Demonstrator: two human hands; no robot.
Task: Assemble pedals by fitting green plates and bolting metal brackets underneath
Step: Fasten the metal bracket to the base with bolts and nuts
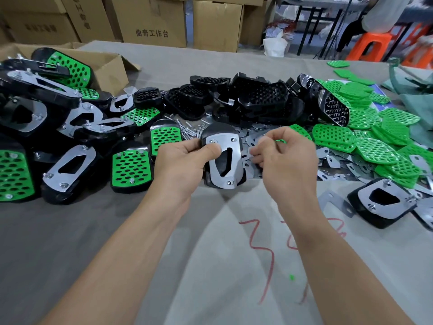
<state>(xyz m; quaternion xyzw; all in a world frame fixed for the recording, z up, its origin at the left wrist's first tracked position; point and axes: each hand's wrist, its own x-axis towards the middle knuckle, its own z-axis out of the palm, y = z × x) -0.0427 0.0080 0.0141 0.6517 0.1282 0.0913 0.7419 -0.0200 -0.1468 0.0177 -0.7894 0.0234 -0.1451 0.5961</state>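
Note:
My left hand (185, 158) grips a black pedal (223, 158) turned underside up, thumb pressed on the metal bracket (230, 165) that lies on it. Bolt ends show at the bracket's top corners and bottom tip. My right hand (283, 153) hovers just right of the pedal with fingers curled and fingertips pinched together; what they pinch is too small to tell. Loose green plates (375, 127) are heaped at the right. Bare black pedal bodies (253, 99) are piled behind, and loose brackets (332, 160) and bolts (189, 131) lie around my hands.
Finished pedals (70, 127) with green plates and brackets are stacked at the left, beside an open cardboard box (110, 66). Another bracketed pedal (384, 202) lies at the right. Cardboard boxes (152, 22) line the back. The grey table cloth (140, 231) bears red marks near me.

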